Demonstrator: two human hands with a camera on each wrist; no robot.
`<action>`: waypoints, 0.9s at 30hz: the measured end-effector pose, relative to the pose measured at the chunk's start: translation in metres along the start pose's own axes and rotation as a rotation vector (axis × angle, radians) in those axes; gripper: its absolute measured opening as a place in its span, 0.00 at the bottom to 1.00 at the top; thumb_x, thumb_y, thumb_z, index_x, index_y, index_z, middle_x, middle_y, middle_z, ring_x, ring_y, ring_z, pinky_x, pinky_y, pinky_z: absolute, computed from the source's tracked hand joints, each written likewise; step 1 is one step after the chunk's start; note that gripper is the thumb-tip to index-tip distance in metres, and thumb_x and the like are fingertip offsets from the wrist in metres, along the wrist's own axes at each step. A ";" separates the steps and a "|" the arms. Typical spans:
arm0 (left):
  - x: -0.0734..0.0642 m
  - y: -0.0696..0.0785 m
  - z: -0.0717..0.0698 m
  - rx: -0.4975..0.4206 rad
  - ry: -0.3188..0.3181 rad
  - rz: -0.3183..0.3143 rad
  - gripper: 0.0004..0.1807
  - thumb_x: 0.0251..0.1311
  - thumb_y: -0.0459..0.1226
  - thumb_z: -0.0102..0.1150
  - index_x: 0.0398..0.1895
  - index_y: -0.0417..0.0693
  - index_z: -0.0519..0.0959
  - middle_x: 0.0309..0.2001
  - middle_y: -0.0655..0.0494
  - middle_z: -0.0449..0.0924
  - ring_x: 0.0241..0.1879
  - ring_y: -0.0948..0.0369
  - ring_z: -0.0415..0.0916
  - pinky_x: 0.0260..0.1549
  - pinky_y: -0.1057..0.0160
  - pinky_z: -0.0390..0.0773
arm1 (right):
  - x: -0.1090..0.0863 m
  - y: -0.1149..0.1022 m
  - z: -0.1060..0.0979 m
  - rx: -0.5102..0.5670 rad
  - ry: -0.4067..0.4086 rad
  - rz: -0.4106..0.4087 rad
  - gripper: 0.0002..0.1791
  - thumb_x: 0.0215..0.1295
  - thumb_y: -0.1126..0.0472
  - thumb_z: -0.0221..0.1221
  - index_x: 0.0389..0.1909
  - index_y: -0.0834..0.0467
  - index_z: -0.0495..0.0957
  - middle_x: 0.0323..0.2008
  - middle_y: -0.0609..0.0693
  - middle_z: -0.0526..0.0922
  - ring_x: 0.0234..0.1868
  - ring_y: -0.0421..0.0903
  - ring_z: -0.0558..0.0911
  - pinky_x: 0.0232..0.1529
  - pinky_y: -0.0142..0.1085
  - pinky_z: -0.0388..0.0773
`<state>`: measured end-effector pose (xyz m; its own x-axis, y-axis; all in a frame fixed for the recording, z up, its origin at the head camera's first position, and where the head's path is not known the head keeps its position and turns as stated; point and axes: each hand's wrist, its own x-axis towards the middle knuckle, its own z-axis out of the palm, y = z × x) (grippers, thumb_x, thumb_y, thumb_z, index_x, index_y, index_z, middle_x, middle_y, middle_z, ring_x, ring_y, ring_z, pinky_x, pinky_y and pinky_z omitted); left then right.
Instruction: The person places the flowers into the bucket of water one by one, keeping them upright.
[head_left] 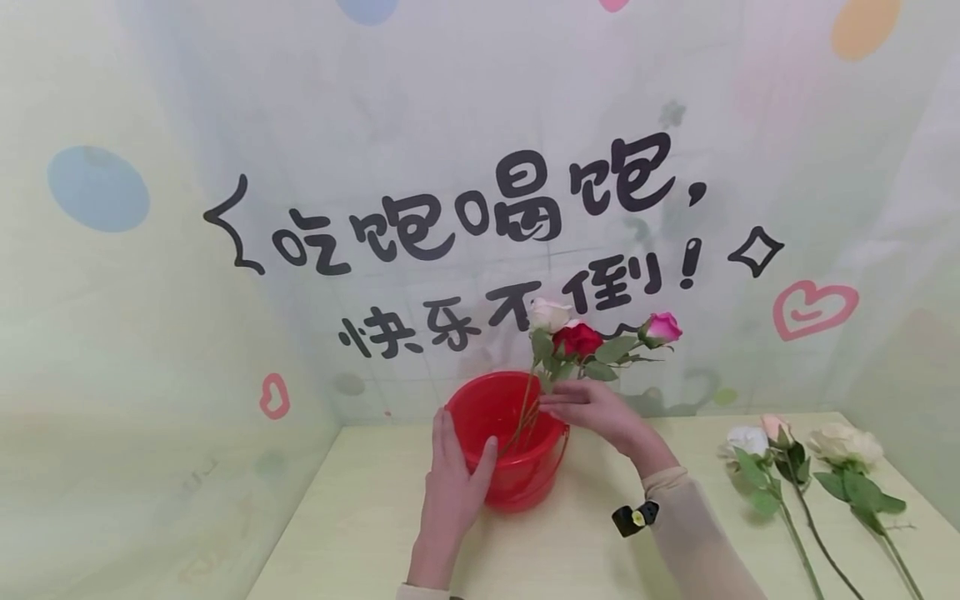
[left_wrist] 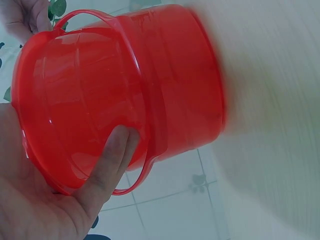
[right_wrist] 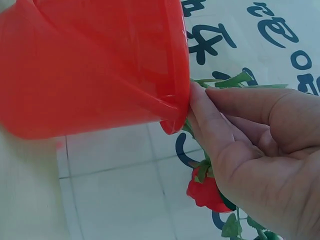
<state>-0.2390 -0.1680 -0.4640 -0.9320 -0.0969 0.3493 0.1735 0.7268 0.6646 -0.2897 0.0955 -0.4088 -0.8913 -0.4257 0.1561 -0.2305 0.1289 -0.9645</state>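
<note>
A red plastic bucket (head_left: 517, 492) with a red handle (left_wrist: 159, 115) stands upright on the table. My left hand (head_left: 453, 492) rests along the bucket's left side and front near the rim. In the left wrist view, two fairly straight fingers (left_wrist: 112, 160) lie against its outer wall. At the right rim my right hand (head_left: 603, 417) pinches a green stem between thumb and fingertips. A white rose (head_left: 550, 315), a red rose (head_left: 577, 339) and a pink rose (head_left: 663, 327) rise above this hand. Stems (head_left: 521, 421) slant down into the bucket. Which rose the pinched stem belongs to is hidden.
More artificial flowers lie on the table's right side: a white one (head_left: 746, 442), a pale pink one (head_left: 776, 428) and a cream one (head_left: 846, 446). A printed backdrop (head_left: 465, 100) rises behind the table (head_left: 360, 517). A black device (head_left: 635, 518) is by the right wrist.
</note>
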 end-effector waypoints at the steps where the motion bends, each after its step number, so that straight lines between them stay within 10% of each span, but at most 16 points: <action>1: 0.000 0.000 0.000 -0.001 0.000 0.000 0.57 0.67 0.59 0.65 0.87 0.47 0.44 0.83 0.47 0.50 0.73 0.41 0.66 0.50 0.42 0.87 | -0.002 0.000 -0.002 0.001 -0.004 -0.009 0.31 0.77 0.65 0.59 0.74 0.76 0.63 0.64 0.67 0.81 0.67 0.63 0.80 0.68 0.51 0.76; 10: 0.002 -0.003 -0.005 0.003 0.005 0.002 0.56 0.68 0.57 0.66 0.87 0.47 0.44 0.83 0.46 0.50 0.68 0.40 0.73 0.48 0.42 0.87 | -0.024 0.006 -0.022 0.149 -0.022 -0.069 0.24 0.77 0.68 0.60 0.67 0.75 0.73 0.61 0.73 0.81 0.60 0.62 0.85 0.60 0.44 0.83; 18: 0.004 -0.004 -0.002 -0.001 0.009 0.000 0.56 0.68 0.56 0.65 0.87 0.46 0.44 0.84 0.46 0.48 0.72 0.39 0.67 0.49 0.40 0.87 | -0.062 0.010 -0.052 0.044 0.012 -0.021 0.24 0.80 0.62 0.58 0.65 0.77 0.73 0.52 0.66 0.86 0.53 0.57 0.89 0.55 0.43 0.86; 23: 0.003 0.001 0.006 -0.018 0.003 -0.004 0.57 0.66 0.57 0.67 0.87 0.47 0.44 0.83 0.47 0.48 0.73 0.40 0.67 0.48 0.40 0.87 | -0.108 0.016 -0.084 -0.130 0.045 0.123 0.19 0.81 0.61 0.57 0.53 0.78 0.77 0.42 0.60 0.86 0.44 0.55 0.89 0.47 0.41 0.89; 27: 0.001 0.004 0.009 -0.015 0.003 -0.014 0.57 0.67 0.59 0.66 0.87 0.47 0.44 0.83 0.47 0.48 0.73 0.40 0.67 0.49 0.41 0.87 | -0.149 0.029 -0.110 -0.483 0.137 0.291 0.18 0.78 0.57 0.59 0.29 0.65 0.79 0.25 0.50 0.82 0.27 0.47 0.86 0.34 0.40 0.88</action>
<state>-0.2420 -0.1593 -0.4668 -0.9335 -0.1092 0.3415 0.1648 0.7151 0.6793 -0.2067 0.2606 -0.4364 -0.9796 -0.1963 -0.0440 -0.0918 0.6308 -0.7705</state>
